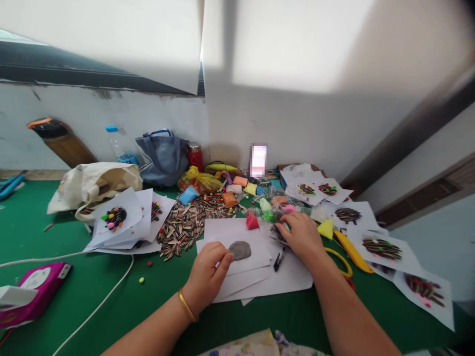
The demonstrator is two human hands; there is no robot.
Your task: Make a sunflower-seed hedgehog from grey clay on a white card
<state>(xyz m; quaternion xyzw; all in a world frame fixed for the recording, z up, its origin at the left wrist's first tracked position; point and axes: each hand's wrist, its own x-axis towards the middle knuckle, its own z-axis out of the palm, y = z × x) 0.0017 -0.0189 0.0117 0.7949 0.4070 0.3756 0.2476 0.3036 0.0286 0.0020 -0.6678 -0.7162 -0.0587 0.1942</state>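
Note:
A flattened oval of grey clay (240, 250) lies on the top sheet of white paper (222, 228). My left hand (211, 269) is at the clay's left edge, fingers curled and pinched together; whatever is between the fingertips is hidden. My right hand (302, 235) reaches to the paper's upper right, thumb and fingers bent around a crinkled clear plastic packet (277, 234) with something dark in it. A red clay packet (252, 221) rests on the paper's top edge. Below the right hand lies a black pen (279, 259).
Sunflower seeds (185, 225) are heaped left of the paper. Seed-and-clay pictures lie at left (118, 220) and right (382, 248). Yellow-handled scissors (343, 262) and a yellow cutter (352, 252) are by my right forearm. A white cable (107, 299) crosses the green table. A phone (259, 160) stands behind.

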